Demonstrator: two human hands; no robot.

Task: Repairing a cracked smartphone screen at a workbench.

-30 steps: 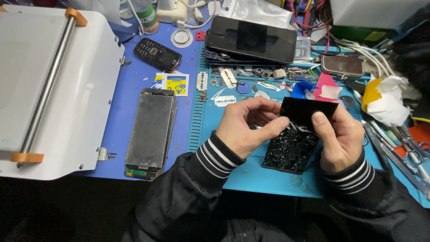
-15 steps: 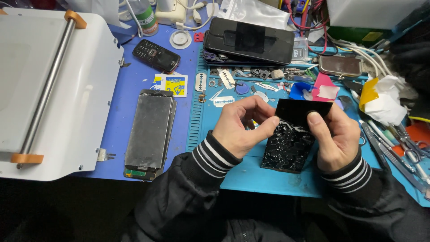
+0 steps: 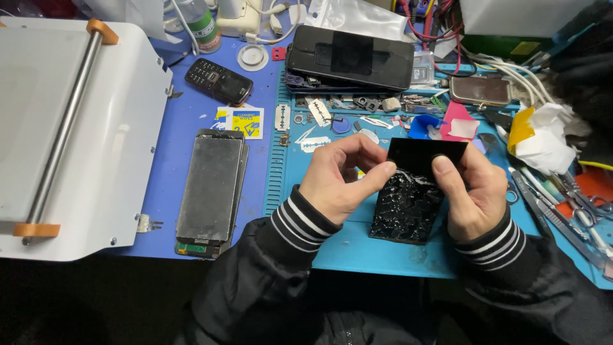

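Crowded repair bench, blue mat (image 3: 332,249) near front edge. Big white machine (image 3: 70,128) at left edge. Stacked screens (image 3: 211,191) beside it. Cracked black panel (image 3: 408,204) lies on mat, middle front. Your left hand (image 3: 341,182) pinches shut on something thin at panel's top; can't tell what. Your right hand (image 3: 469,191) holds smooth black sheet (image 3: 424,156) there. Top part bared, most of panel yet to go, I think.
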